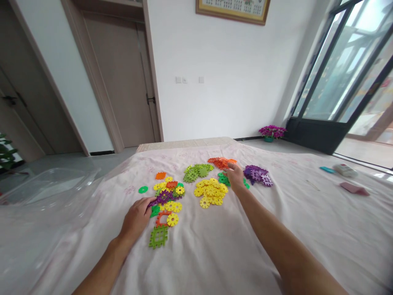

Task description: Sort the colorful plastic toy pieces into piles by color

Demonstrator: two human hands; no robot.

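On the left, my left hand (137, 216) has its fingertips closed on the edge of a purple plastic interlocking piece (165, 197). Under and around that piece lies a mixed heap of yellow notched discs (172, 220), orange squares (172, 184) and a green disc (155, 211). A green square lattice piece (159, 237) lies at the near end. My right hand (236, 176) hovers over the green disc pile (223, 179), fingers apart and pointing at the orange pile (220, 162). No piece shows in its fingers, and part of the green pile is hidden beneath it.
Beside these are a yellow disc pile (211, 191), a light green pile (198, 172) and a purple pile (257, 175). A clear plastic container (49, 186) stands at the left. Far right on the cloth (307, 229) are a pink item (354, 188) and a white packet (345, 170).
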